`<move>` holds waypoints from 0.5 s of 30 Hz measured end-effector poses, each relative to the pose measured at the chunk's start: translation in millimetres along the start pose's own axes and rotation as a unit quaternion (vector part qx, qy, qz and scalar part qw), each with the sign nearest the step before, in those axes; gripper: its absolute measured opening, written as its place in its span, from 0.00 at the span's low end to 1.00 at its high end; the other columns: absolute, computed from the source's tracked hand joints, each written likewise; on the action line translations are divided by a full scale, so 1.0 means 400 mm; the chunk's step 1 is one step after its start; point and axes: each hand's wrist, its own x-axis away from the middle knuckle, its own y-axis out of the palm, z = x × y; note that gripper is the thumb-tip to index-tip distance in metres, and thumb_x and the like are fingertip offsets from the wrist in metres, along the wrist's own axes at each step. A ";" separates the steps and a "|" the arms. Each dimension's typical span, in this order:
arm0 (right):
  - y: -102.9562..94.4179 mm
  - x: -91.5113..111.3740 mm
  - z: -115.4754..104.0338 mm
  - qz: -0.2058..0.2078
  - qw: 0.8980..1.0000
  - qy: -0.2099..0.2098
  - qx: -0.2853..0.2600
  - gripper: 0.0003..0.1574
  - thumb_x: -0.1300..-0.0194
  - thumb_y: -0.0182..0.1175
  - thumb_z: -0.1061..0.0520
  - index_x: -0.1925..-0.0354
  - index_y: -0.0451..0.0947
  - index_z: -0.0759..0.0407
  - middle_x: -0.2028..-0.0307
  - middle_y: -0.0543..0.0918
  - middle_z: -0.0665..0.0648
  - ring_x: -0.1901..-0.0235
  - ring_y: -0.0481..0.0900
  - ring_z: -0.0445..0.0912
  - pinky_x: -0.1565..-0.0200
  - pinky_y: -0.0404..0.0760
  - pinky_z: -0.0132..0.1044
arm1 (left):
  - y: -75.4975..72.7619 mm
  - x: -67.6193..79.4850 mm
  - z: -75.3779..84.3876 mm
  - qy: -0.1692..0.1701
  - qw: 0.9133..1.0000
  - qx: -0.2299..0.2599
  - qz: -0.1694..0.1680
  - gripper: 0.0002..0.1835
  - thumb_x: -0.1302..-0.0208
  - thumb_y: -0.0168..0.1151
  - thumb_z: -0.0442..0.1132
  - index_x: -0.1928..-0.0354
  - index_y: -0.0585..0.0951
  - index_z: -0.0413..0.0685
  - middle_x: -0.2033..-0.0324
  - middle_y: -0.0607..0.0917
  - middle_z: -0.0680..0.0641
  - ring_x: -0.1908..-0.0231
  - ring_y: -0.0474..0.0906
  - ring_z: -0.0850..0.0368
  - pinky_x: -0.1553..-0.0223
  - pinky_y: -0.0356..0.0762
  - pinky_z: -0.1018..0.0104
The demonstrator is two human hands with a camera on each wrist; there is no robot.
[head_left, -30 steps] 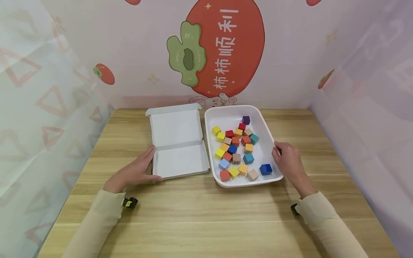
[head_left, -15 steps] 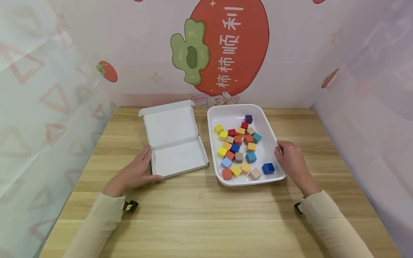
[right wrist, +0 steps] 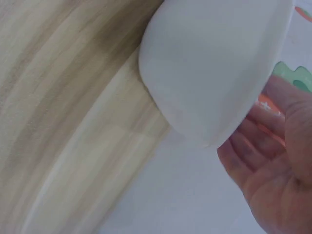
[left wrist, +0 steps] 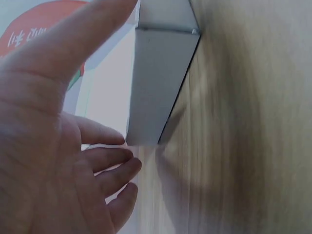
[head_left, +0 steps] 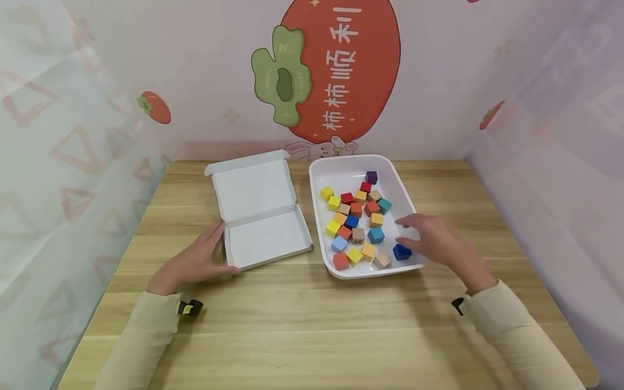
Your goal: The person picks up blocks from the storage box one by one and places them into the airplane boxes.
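Observation:
An open white cardboard box (head_left: pixel 258 189) lies on the table with its lid folded back. My left hand (head_left: pixel 192 260) is at the box's near left corner, fingers along the left side and thumb by the front edge. In the left wrist view, the spread fingers reach the end of the box (left wrist: pixel 158 83) without curling round it. To the right is a white plastic tray (head_left: pixel 316 216) of coloured wooden cubes. Over its right rim reaches my right hand (head_left: pixel 434 241), thumb and fingers apart, above a dark blue cube (head_left: pixel 402 252); no cube shows between them.
Several cubes, among them a yellow cube (head_left: pixel 355 256) and a purple cube (head_left: pixel 371 177), are scattered in the tray. The wooden table (head_left: pixel 312 336) meets a printed back wall (head_left: pixel 219 70) just behind box and tray.
My right hand has let go of the tray's right rim and moved inward over the tray. The box has turned slightly, its lid end shifting left, with my left hand staying at its corner.

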 end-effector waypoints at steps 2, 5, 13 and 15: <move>0.000 -0.002 -0.011 -0.045 0.999 -0.026 0.003 0.29 0.34 0.75 0.52 0.38 0.84 0.60 0.45 0.89 0.62 0.45 0.88 0.59 0.43 0.88 0.57 | -0.004 -0.003 -0.007 0.006 1.000 0.005 -0.003 0.74 0.45 0.78 0.67 0.15 0.40 0.36 0.15 0.44 0.33 0.17 0.44 0.30 0.21 0.53 0.29; 0.004 -0.009 -0.025 -0.099 0.994 -0.056 -0.009 0.27 0.35 0.76 0.53 0.39 0.86 0.57 0.44 0.89 0.60 0.44 0.87 0.57 0.42 0.88 0.55 | -0.008 -0.010 -0.014 0.014 1.000 0.019 -0.005 0.75 0.48 0.81 0.65 0.15 0.41 0.39 0.15 0.45 0.35 0.17 0.45 0.31 0.21 0.53 0.30; 0.020 -0.029 -0.038 -0.156 0.984 -0.077 -0.028 0.26 0.37 0.78 0.52 0.41 0.88 0.51 0.44 0.90 0.56 0.46 0.87 0.52 0.42 0.89 0.50 | -0.013 -0.025 -0.040 0.025 0.999 0.025 -0.002 0.76 0.52 0.83 0.66 0.14 0.44 0.43 0.16 0.50 0.36 0.17 0.48 0.32 0.22 0.56 0.30; 0.023 -0.030 -0.038 -0.161 0.983 -0.083 -0.023 0.25 0.37 0.78 0.51 0.42 0.88 0.51 0.45 0.91 0.55 0.48 0.87 0.50 0.43 0.89 0.49 | -0.016 -0.030 -0.041 0.019 1.000 0.017 -0.006 0.76 0.53 0.83 0.67 0.15 0.45 0.41 0.16 0.50 0.35 0.17 0.48 0.32 0.21 0.56 0.31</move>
